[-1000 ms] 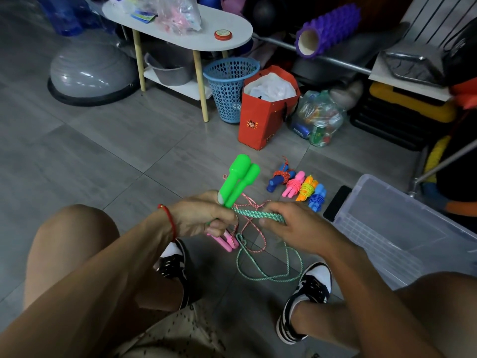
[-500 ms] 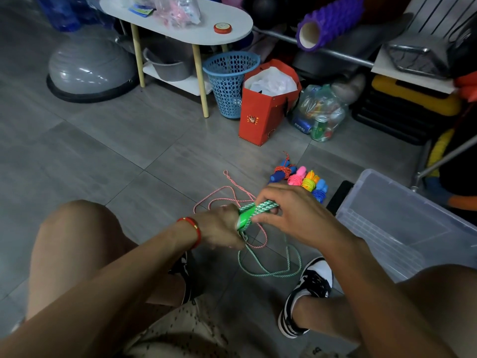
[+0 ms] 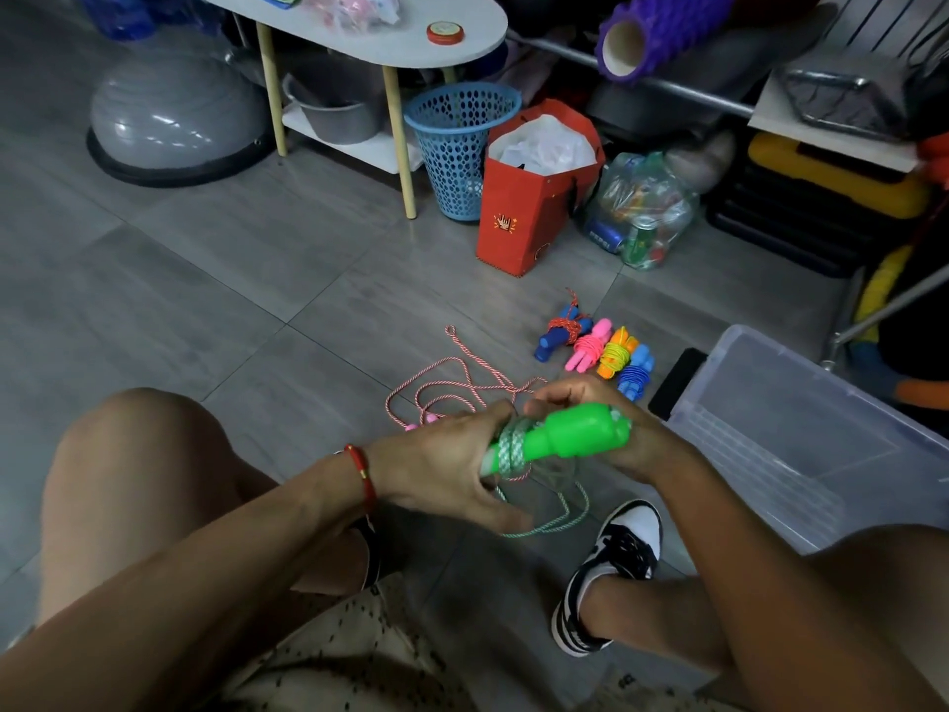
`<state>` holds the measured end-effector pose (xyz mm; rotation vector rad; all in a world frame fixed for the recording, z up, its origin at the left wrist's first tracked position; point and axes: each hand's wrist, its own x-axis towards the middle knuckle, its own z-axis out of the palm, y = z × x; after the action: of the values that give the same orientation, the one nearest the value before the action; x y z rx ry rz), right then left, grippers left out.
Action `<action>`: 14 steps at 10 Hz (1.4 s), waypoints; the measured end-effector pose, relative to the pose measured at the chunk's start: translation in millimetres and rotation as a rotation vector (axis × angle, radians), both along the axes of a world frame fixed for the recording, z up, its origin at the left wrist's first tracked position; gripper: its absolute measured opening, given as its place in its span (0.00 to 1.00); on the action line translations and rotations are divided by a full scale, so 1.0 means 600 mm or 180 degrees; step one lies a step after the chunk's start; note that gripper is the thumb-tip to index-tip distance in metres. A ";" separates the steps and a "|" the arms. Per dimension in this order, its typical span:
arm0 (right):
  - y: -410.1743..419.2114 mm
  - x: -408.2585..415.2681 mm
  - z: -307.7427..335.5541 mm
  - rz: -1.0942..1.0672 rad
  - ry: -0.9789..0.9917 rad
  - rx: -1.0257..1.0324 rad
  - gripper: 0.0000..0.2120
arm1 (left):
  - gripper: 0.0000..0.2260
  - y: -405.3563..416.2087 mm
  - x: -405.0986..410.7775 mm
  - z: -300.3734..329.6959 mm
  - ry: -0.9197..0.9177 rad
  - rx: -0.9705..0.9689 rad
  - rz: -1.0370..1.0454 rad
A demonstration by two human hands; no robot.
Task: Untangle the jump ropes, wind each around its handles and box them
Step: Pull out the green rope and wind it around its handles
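Observation:
In front of my knees I hold the green jump rope handles point(image 3: 575, 434) level, thick ends pointing right. My left hand point(image 3: 441, 470) grips their narrow end, where the green-white rope point(image 3: 513, 447) is wound in several turns. My right hand point(image 3: 611, 418) curls round the thick end from behind. The rest of that rope hangs in a loose loop point(image 3: 562, 516) to the floor. A pink-white rope point(image 3: 452, 382) lies loose on the tiles behind my hands, its pink handles point(image 3: 411, 428) mostly hidden. Several wound ropes point(image 3: 598, 349) lie side by side beyond my hands.
A clear plastic box point(image 3: 801, 434) stands open on the floor at my right, a black phone point(image 3: 677, 382) by its near corner. Further back are a red paper bag point(image 3: 518, 223), a blue basket point(image 3: 457, 146) and a white side table point(image 3: 400, 38). My shoe point(image 3: 611, 562) is below the rope loop.
The green handles swung from pointing up to lying level with thick ends right. My right hand moved from the wound rope to the thick end. The floor loop is smaller.

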<state>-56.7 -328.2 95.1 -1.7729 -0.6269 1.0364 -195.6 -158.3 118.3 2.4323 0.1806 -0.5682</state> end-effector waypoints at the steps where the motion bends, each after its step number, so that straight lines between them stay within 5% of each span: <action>1: 0.022 -0.045 -0.016 -0.0314 -0.0485 -0.0216 0.17 | 0.37 0.025 0.015 -0.036 -0.0079 -0.0203 0.0562; 2: 0.035 -0.076 -0.022 0.0006 -0.0771 -0.0297 0.20 | 0.24 0.038 0.028 -0.039 0.0062 -0.0436 0.0646; 3: 0.028 -0.090 -0.020 0.0924 -0.2187 -0.0706 0.15 | 0.19 0.052 0.030 -0.040 0.0117 -0.0710 0.1007; 4: 0.028 -0.105 0.008 0.1280 -0.3468 -0.0496 0.08 | 0.13 0.061 0.025 -0.041 0.0173 -0.0134 0.0801; 5: 0.034 -0.096 0.052 0.1491 -0.3581 -0.0603 0.08 | 0.28 0.059 0.022 -0.048 0.0373 0.0421 0.0507; 7: 0.030 -0.030 0.073 0.1152 -0.2996 -0.0636 0.17 | 0.34 0.000 0.006 -0.052 0.0264 0.1376 -0.0785; 8: 0.029 -0.007 0.060 0.0851 -0.1887 -0.0580 0.19 | 0.35 -0.009 0.000 -0.043 -0.0060 0.1327 -0.1154; 10: 0.014 -0.006 0.008 0.0245 -0.0019 -0.0361 0.06 | 0.31 0.004 -0.007 -0.023 -0.0271 -0.0648 -0.0449; 11: 0.012 -0.025 -0.021 0.0089 -0.0301 -0.0527 0.08 | 0.28 0.014 -0.005 -0.010 -0.0300 -0.2042 -0.0074; 13: 0.052 -0.046 0.004 -0.0363 0.0130 0.0022 0.17 | 0.20 0.036 -0.016 -0.018 -0.0181 -0.2765 0.0424; 14: 0.046 -0.051 -0.016 -0.0234 -0.0405 -0.0088 0.17 | 0.14 0.047 -0.013 -0.025 -0.0203 -0.2926 0.0917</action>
<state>-87.3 -300.4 85.6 -1.8830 -0.6230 0.8914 -203.7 -130.3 103.1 1.4950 0.1849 -0.3306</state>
